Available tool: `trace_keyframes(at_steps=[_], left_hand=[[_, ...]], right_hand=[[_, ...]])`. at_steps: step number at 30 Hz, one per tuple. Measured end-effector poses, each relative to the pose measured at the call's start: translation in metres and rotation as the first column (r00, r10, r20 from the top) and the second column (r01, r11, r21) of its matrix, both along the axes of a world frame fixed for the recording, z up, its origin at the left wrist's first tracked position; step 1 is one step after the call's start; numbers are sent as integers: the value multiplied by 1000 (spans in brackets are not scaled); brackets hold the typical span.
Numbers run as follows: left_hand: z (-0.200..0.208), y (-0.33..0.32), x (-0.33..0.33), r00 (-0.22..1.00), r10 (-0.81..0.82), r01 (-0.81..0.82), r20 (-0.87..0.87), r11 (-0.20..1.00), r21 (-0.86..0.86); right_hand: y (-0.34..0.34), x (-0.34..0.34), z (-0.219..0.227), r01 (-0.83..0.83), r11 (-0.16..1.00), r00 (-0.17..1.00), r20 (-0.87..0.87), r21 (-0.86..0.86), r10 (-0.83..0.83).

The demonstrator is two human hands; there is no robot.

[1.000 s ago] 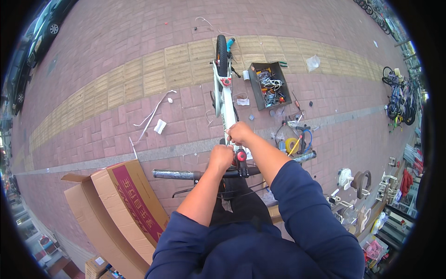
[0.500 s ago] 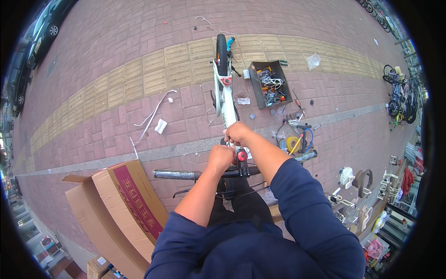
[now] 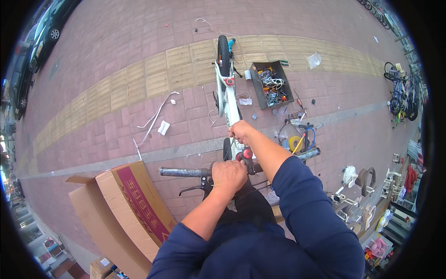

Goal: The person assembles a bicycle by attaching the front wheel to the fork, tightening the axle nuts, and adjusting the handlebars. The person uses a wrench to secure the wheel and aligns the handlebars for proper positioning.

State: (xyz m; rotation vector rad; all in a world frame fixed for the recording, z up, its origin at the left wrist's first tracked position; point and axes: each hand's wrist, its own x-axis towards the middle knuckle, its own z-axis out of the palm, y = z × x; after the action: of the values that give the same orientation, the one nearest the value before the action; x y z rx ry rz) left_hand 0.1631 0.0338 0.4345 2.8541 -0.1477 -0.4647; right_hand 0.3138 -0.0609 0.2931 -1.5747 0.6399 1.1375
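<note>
A white bicycle (image 3: 229, 104) points away from me, its fat black rear tire (image 3: 223, 56) at the far end. My left hand (image 3: 229, 176) is closed over the black handlebar, just left of the stem with its round red cap (image 3: 247, 153). Clear plastic covers the left grip (image 3: 183, 172), and a brake lever (image 3: 189, 190) sticks out below it. Farther forward, my right hand (image 3: 241, 132) is closed at the frame's top tube. Its fingers hide what they pinch; a thin dark line shows beneath them.
An open tray of tools (image 3: 291, 95) stands right of the bicycle. Beside it lie a yellow tape roll (image 3: 294, 143) and a pump. Large cardboard boxes (image 3: 139, 204) stand at the near left. White strips and paper scraps (image 3: 163, 128) litter the paving. Parked bicycles (image 3: 403, 97) are far right.
My left hand has come back from beside the right hand and closed over the handlebar. The right hand stays at the top tube. The handlebar has turned slightly.
</note>
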Motion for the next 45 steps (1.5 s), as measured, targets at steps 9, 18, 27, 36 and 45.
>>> trace_keyframes(at_steps=[9, 18, 27, 36, 45], left_hand=[[-23, 3, -3, 996, 80, -79, 35, 997, -22], [-19, 15, -15, 985, 121, -131, -122, 989, -72], [-4, 20, 17, 932, 211, -241, -294, 968, -70], [10, 127, 14, 992, 106, -119, 68, 967, 223], [-3, 206, 8, 886, 448, -403, -121, 872, 277]], right_hand=[[-10, -14, 113, -143, 987, 789, 593, -77, 161], [-21, -171, 137, -34, 980, 178, 964, -195, 198], [-20, -117, 164, -185, 973, 36, 989, -136, 145], [-153, -93, 171, 287, 620, 349, 683, -730, 642], [-199, -116, 170, -34, 353, 707, 227, -935, 670]])
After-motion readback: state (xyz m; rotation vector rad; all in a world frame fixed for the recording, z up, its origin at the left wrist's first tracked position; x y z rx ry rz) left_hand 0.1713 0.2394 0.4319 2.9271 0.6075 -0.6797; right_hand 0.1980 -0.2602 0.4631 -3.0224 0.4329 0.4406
